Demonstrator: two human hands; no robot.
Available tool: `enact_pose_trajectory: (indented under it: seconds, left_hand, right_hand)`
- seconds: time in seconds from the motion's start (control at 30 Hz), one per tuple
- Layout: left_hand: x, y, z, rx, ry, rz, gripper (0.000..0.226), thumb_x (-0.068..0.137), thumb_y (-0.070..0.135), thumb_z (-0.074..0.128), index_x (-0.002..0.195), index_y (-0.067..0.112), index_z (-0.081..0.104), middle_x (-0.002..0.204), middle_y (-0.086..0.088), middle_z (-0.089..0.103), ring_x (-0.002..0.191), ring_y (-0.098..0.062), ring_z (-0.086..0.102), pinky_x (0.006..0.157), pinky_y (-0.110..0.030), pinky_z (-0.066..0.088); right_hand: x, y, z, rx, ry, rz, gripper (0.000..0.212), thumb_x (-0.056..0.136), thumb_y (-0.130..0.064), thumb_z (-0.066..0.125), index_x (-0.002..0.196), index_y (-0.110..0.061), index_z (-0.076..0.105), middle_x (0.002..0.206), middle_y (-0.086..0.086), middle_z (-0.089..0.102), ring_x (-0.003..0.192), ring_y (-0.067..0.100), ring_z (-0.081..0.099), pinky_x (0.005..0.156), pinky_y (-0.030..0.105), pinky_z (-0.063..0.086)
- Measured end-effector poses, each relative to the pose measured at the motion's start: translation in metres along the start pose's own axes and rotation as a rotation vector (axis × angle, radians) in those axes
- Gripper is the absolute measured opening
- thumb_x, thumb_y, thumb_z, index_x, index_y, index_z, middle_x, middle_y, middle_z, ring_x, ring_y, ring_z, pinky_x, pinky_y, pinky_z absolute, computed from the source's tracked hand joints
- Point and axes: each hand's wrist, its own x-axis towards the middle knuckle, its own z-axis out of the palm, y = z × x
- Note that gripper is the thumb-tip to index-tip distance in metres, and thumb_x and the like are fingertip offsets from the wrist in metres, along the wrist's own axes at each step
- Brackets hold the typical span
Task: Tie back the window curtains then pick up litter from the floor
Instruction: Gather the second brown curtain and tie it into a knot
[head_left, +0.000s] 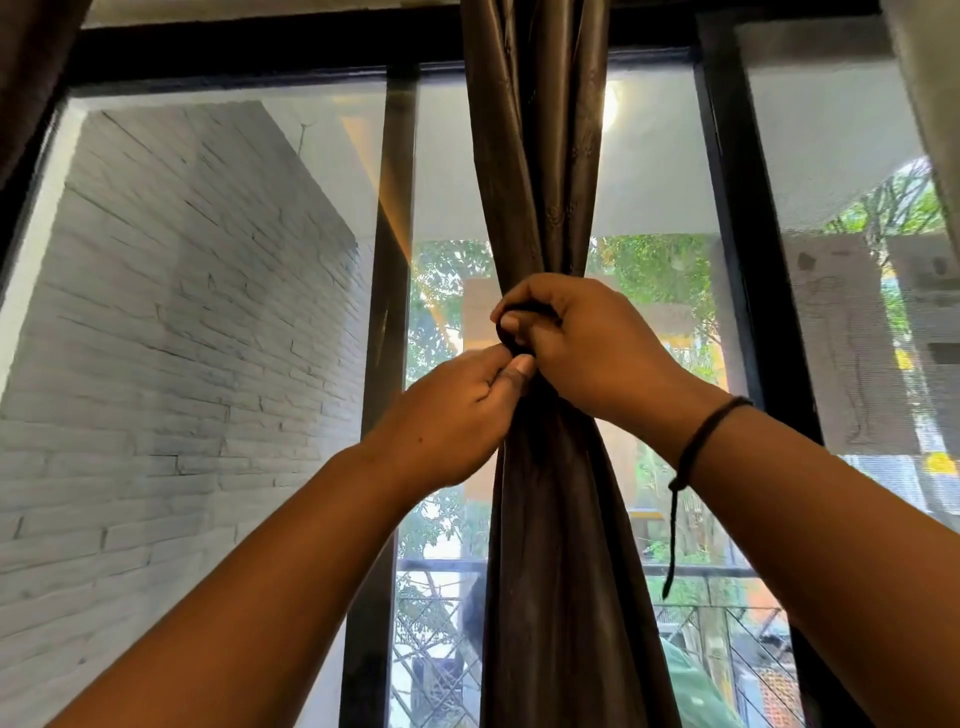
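A dark brown curtain (540, 156) hangs down the middle of the window, gathered into a narrow waist at hand height. A dark tie (506, 338) wraps that waist. My left hand (457, 415) pinches the tie's end from the left between thumb and fingers. My right hand (582, 348) comes from the right, its fingers curled round the tie and the bunched cloth. Below my hands the curtain spreads out again. The floor and any litter are out of view.
A black window frame (727, 260) with mesh screens fills the view. A white brick wall (182, 338) lies outside at left, trees and a railing beyond. More curtain cloth (31, 78) hangs at the top left corner, and a pale drape (930, 104) at top right.
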Motion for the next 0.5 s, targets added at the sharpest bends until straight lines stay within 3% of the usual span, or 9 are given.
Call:
enact_pose_trajectory:
  seconds: [0.07,0.2,0.37,0.5]
  left_hand:
    - [-0.003,0.002,-0.003,0.028,0.068,0.022,0.040,0.092,0.050,0.030,0.104,0.025,0.060,0.095,0.007,0.065,0.087,-0.008,0.060,0.079,-0.030,0.051]
    - [-0.003,0.002,-0.012,0.146,0.128,0.051,0.035,0.087,0.051,0.031,0.089,0.031,0.059,0.076,0.015,0.058,0.072,-0.007,0.058,0.065,-0.025,0.047]
    - [0.002,0.004,-0.022,-0.022,0.083,-0.091,0.044,0.089,0.053,0.036,0.087,0.020,0.065,0.083,0.004,0.067,0.081,-0.014,0.062,0.079,-0.032,0.050]
    - [0.010,0.009,-0.035,-0.041,-0.020,-0.146,0.038,0.097,0.039,0.041,0.076,0.018,0.065,0.081,-0.002,0.068,0.085,-0.020,0.063,0.087,-0.039,0.047]
  right_hand:
    - [0.000,0.004,0.001,-0.009,0.032,-0.024,0.012,0.087,-0.025,0.062,0.096,-0.033,0.060,0.080,-0.013,0.064,0.077,0.008,0.061,0.063,0.016,0.044]
    - [0.002,0.003,-0.001,-0.095,-0.005,-0.066,0.006,0.086,-0.031,0.063,0.090,-0.034,0.060,0.082,-0.011,0.067,0.081,0.011,0.062,0.069,0.027,0.049]
    - [0.003,-0.002,-0.006,-0.205,-0.158,-0.187,0.028,0.093,-0.016,0.048,0.110,-0.027,0.066,0.106,-0.001,0.067,0.097,0.022,0.060,0.082,0.033,0.049]
    - [0.002,0.006,-0.008,-0.237,-0.275,-0.180,0.044,0.082,-0.005,0.045,0.118,-0.026,0.060,0.105,-0.007,0.055,0.098,0.021,0.055,0.082,0.036,0.048]
